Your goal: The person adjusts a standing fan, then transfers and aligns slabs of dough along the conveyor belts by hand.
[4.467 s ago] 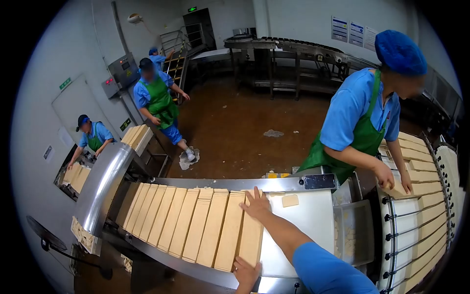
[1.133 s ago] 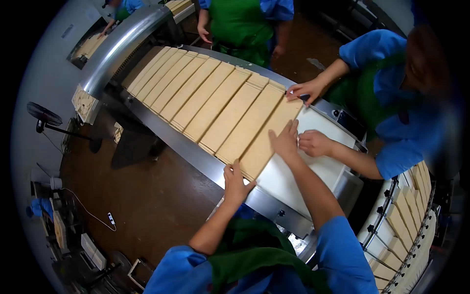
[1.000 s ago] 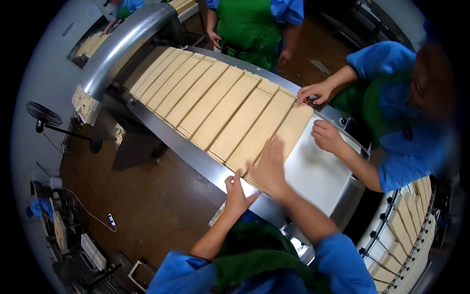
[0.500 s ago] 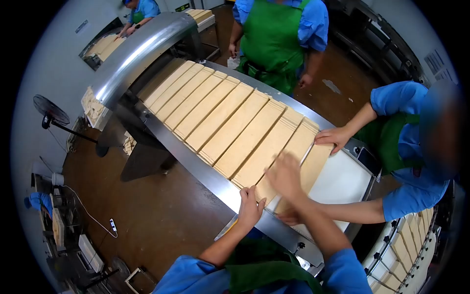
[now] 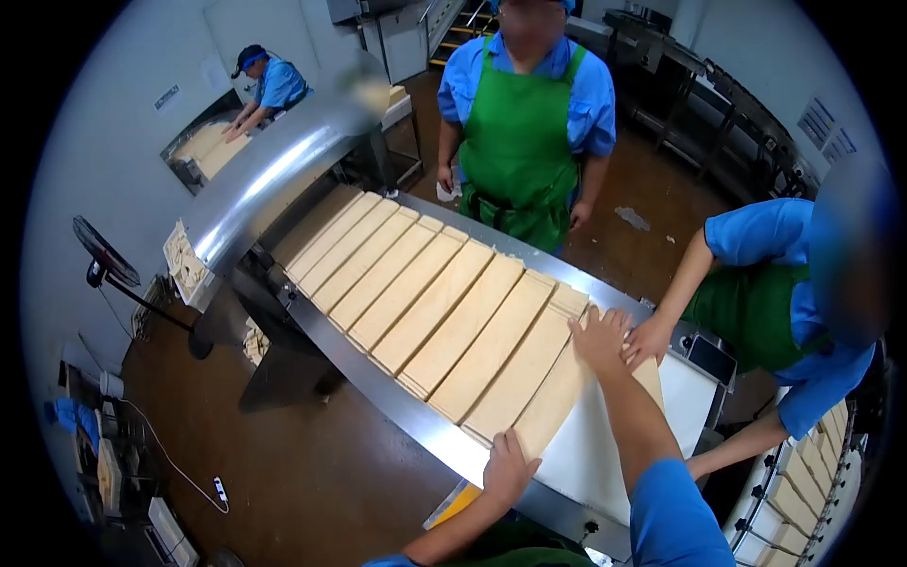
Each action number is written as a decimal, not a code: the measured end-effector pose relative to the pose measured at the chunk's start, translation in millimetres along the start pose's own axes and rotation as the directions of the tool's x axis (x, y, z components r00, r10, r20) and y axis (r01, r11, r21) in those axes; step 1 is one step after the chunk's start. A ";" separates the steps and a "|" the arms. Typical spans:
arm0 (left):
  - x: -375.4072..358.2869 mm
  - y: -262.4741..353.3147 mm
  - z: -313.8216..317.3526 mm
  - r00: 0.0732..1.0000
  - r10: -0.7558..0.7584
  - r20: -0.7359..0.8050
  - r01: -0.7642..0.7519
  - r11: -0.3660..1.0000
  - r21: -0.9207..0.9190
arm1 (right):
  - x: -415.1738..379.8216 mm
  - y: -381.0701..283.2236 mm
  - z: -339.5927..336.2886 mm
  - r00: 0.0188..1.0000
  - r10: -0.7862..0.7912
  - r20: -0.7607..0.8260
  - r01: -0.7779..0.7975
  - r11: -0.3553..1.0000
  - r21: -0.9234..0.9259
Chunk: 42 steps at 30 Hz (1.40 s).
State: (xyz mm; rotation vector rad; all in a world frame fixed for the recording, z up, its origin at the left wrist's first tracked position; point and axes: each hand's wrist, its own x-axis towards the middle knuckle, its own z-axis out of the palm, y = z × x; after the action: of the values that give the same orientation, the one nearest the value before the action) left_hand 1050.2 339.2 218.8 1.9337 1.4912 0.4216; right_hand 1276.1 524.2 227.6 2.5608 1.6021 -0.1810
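Note:
Rows of pale beige, flat rectangular sheets (image 5: 453, 317) in thin stacks lie across a conveyor. At the end row, my left hand (image 5: 508, 470) holds the near end of a stack of pale sheets (image 5: 550, 402), fingers bent over its edge and thumb to the right. My right hand (image 5: 602, 340) lies on the far end of that stack, fingers spread. Close beside it is a co-worker's hand (image 5: 648, 340), at the far end of another pale sheet piece (image 5: 648, 378). My right forearm hides part of that piece.
The white belt (image 5: 586, 463) shows under my right arm, with a metal rail (image 5: 378, 369) along the conveyor. A curved metal hood (image 5: 274, 170) spans the far end. A person in a green apron (image 5: 522, 132) stands across. Another conveyor (image 5: 798, 477) carries strips at lower right.
My right hand has moved from above the strips to the stack's far end. The co-worker's piece and hands have shifted right, uncovering white belt. The view has tilted up.

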 end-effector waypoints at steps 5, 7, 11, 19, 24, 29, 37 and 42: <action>3.9 0.2 4.9 0.998 -0.038 0.052 0.034 0.996 0.088 | -0.4 3.1 10.6 0.999 0.041 -0.022 -0.040 0.998 0.041; 5.4 4.5 1.6 0.995 -0.071 0.065 0.063 0.992 0.112 | -0.4 5.8 8.5 0.998 0.064 0.020 -0.066 0.992 0.108; 7.6 9.2 0.8 0.994 -0.093 0.063 0.085 0.989 0.120 | -8.2 14.6 9.8 0.985 0.170 0.020 -0.171 0.965 0.201; 10.6 11.2 31.2 0.949 0.153 0.277 -0.126 0.986 -0.113 | -58.6 113.2 -6.1 0.857 0.505 0.100 -0.505 0.786 0.357; 3.1 57.4 48.5 0.844 0.093 0.529 -0.106 0.994 -0.006 | -96.3 167.5 -2.3 0.782 0.612 0.116 -0.578 0.643 0.502; -5.9 85.2 74.0 0.960 0.161 0.229 -0.167 0.986 0.008 | -147.6 224.0 11.2 0.703 0.707 0.077 -0.525 0.443 0.726; -62.7 204.8 145.2 0.808 0.564 0.167 -0.535 0.823 -0.192 | -320.2 379.9 -27.4 0.266 0.959 -0.095 -0.412 0.202 0.889; -107.9 306.1 184.1 0.656 0.717 0.236 -0.630 0.693 -0.351 | -394.1 494.1 -26.1 0.118 0.993 0.010 -0.401 0.039 0.915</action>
State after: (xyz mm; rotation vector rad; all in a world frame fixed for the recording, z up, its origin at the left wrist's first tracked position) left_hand 1354.6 139.6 300.9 2.1701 0.3995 0.5042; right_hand 1550.7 -35.6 334.2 4.0425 -0.6764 0.3795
